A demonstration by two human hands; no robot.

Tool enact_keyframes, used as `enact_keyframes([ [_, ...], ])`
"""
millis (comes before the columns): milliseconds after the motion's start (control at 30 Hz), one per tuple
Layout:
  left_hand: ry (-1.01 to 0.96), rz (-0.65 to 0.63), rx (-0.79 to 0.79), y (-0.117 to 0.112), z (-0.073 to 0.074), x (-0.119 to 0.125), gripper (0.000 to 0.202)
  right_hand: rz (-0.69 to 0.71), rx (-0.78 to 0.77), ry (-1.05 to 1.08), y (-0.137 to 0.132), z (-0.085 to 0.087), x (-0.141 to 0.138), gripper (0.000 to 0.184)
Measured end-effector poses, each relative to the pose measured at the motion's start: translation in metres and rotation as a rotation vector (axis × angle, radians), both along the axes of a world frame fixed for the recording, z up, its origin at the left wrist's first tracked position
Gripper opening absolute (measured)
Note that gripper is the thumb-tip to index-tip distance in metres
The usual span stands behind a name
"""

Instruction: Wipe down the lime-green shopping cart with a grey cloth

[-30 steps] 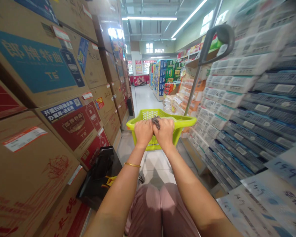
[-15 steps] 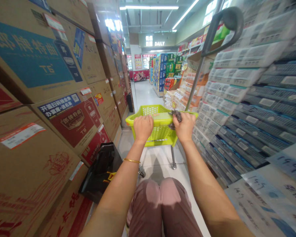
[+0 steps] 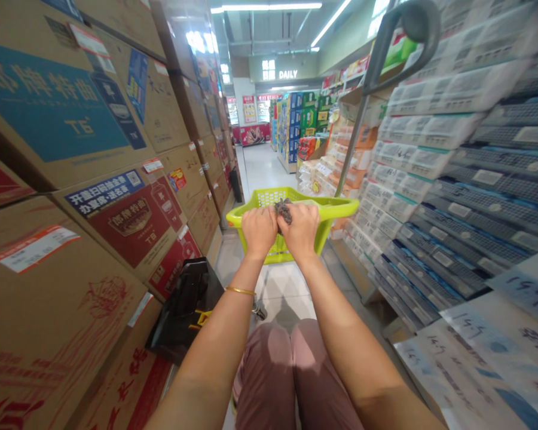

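Note:
A lime-green shopping basket with perforated walls stands in front of my knees, its near rim crossing under both hands. My left hand is closed round the left part of that rim; a gold bangle circles the wrist. Right beside it, near the middle of the rim, my right hand is closed on a crumpled dark grey rag, pressing it to the rim. The rag sticks out between the two hands, and the rest of it is hidden by my fingers. A grey handle on a metal pole rises beyond the basket's right side.
Stacked cardboard cartons wall the left side, with a black bag on the floor against them. Piled white packs and dark grey packs line the right. Ahead, the tiled aisle runs towards shelves of goods.
My right hand has slid left along the rim with the rag, from near the right corner to beside my left hand. The left hand has kept its grip.

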State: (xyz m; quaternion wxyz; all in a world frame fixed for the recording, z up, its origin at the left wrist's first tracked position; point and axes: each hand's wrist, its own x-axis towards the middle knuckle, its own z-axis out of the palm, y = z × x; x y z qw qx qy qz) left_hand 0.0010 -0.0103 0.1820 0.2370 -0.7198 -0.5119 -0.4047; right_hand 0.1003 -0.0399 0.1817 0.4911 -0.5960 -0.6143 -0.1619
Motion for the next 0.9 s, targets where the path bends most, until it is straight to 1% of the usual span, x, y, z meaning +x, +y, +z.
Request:
enact_keyframes([
  [100,0.017,0.004,-0.007,0.0,0.0,-0.001,0.05,-0.012,-0.005,-0.039,0.002,-0.001,0.007,0.022],
  [200,0.022,0.002,-0.009,0.0,0.0,-0.001,0.049,-0.039,-0.005,-0.043,0.003,-0.002,0.02,0.021],
  [433,-0.013,-0.023,-0.029,0.003,0.0,0.001,0.049,-0.118,0.0,0.054,0.003,-0.002,0.062,0.025],
  [533,-0.011,-0.011,-0.008,0.002,-0.001,0.003,0.05,-0.175,-0.009,0.11,0.001,0.001,0.068,0.026],
  [633,-0.023,-0.007,-0.012,0.001,-0.002,0.006,0.05,-0.178,0.001,0.114,-0.002,0.002,0.058,0.025],
  [800,-0.02,0.017,0.005,0.002,-0.003,0.006,0.047,-0.049,-0.022,0.007,-0.003,0.002,0.02,0.022],
  [900,0.0,0.008,0.0,0.002,-0.002,0.003,0.047,-0.017,-0.032,-0.026,-0.003,0.003,0.004,0.023],
])
